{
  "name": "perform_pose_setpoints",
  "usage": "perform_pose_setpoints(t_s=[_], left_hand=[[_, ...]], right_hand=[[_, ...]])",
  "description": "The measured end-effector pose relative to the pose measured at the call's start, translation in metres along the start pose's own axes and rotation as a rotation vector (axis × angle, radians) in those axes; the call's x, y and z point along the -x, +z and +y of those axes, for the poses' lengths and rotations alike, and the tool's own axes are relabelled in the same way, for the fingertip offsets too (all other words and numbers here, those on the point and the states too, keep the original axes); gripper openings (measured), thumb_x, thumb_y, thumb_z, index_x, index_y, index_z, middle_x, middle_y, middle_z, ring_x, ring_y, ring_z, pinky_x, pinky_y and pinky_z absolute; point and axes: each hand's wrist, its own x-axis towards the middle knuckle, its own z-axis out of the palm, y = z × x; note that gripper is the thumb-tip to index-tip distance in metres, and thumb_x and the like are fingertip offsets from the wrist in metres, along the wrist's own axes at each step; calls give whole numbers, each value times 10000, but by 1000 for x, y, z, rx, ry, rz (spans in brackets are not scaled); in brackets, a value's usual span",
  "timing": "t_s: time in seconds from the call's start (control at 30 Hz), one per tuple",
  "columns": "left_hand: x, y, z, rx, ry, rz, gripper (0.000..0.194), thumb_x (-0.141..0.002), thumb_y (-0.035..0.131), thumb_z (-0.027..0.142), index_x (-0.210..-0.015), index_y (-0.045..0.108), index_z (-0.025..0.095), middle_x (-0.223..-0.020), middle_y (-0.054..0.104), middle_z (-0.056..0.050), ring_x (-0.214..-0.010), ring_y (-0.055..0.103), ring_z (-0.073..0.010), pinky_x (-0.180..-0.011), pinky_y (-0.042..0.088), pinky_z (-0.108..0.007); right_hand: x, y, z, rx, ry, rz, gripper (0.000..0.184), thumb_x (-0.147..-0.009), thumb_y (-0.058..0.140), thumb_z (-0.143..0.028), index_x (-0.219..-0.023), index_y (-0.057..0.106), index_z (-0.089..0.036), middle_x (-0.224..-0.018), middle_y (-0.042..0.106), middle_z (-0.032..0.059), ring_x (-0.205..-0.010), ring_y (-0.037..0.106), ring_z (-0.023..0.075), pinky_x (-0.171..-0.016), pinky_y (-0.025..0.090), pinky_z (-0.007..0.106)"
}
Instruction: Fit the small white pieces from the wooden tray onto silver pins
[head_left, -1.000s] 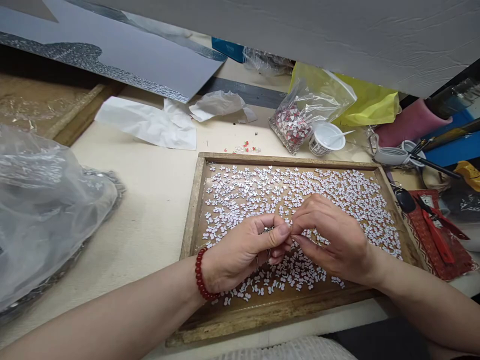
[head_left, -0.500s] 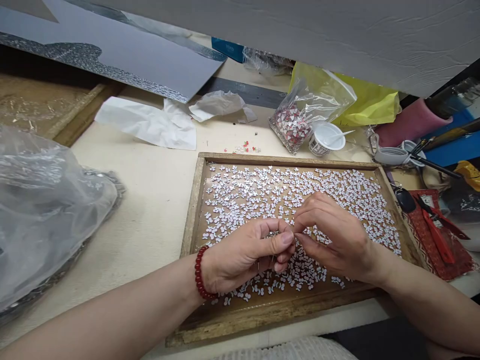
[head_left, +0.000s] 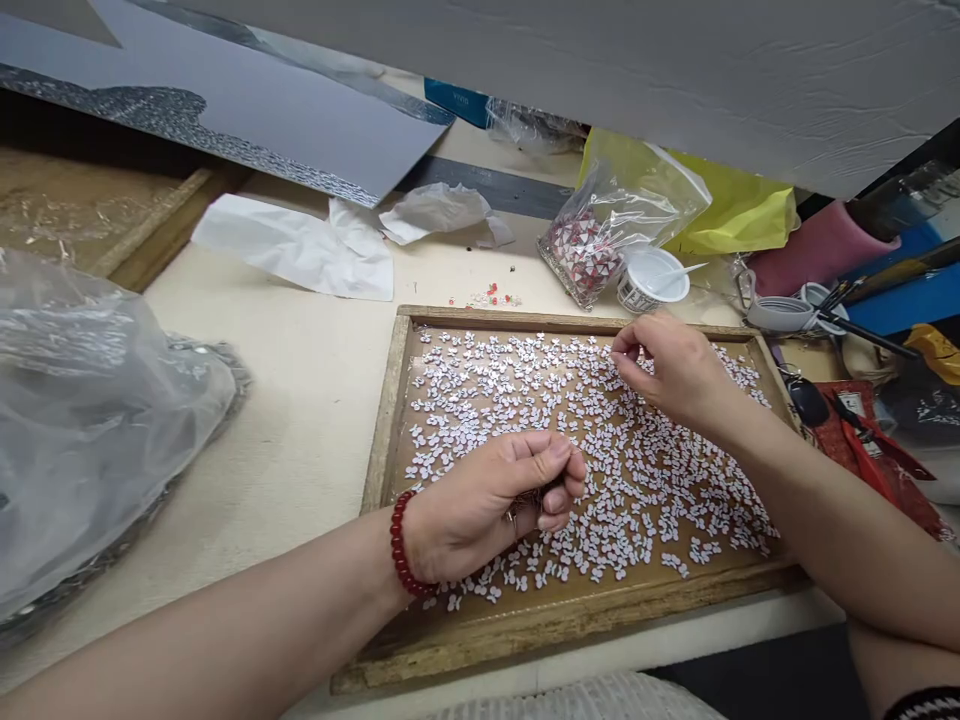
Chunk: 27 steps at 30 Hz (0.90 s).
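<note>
My left hand [head_left: 499, 490], with a red bead bracelet [head_left: 401, 550] at its wrist, is curled over the near-left part of a wooden-framed tray [head_left: 600, 628]. Thin metal pins [head_left: 513, 518] show between its fingers and palm, while thumb and forefinger press together at the front. Spread across the tray lie a great many small white bow-shaped pieces [head_left: 615, 535]. Above the far right part of these pieces hovers my right hand [head_left: 675, 365], its thumb and fingers drawn together in a pinch. Whatever is at those fingertips is too small to make out.
Beyond the tray stand a clear bag of red and silver pieces [head_left: 581, 250] and a white cup [head_left: 652, 280] with a stick. White tissue [head_left: 300, 245] lies at the back left. Red-handled pliers [head_left: 874, 460] rest at right; a large plastic bag [head_left: 97, 430] fills the left.
My right hand has parted from my left and moved away to the far right part of the tray. My left hand has stayed nearly in place, its fingers still curled.
</note>
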Motion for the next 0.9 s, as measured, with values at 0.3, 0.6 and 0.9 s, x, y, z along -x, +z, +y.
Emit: perform_pose_setpoints(t_s=[0.3, 0.6, 0.9], left_hand=[[-2, -1, 0, 63, 39, 8, 225, -918, 498, 234, -764, 583, 94, -699, 488, -8, -547, 408, -49, -517, 334, -180], [-2, -1, 1, 59, 32, 14, 224, -919, 494, 231, -766, 586, 96, -699, 494, -8, -549, 415, -51, -519, 341, -181], [0, 0, 2, 58, 26, 34, 213, -902, 525, 242, -762, 596, 99, -709, 494, -10, -554, 417, -53, -525, 342, -187]], right_hand=[[-15, 11, 2, 101, -47, -114, 89, -782, 500, -151, -728, 566, -174, -719, 620, 49, -734, 516, 178, -697, 393, 329], [-18, 10, 2, 154, -88, -155, 89, -784, 513, -142, -729, 577, -172, -731, 631, 51, -742, 524, 183, -675, 365, 331], [-14, 4, 1, 204, -87, -91, 98, -830, 529, -174, -775, 609, -172, -770, 649, 58, -784, 538, 198, -705, 371, 348]])
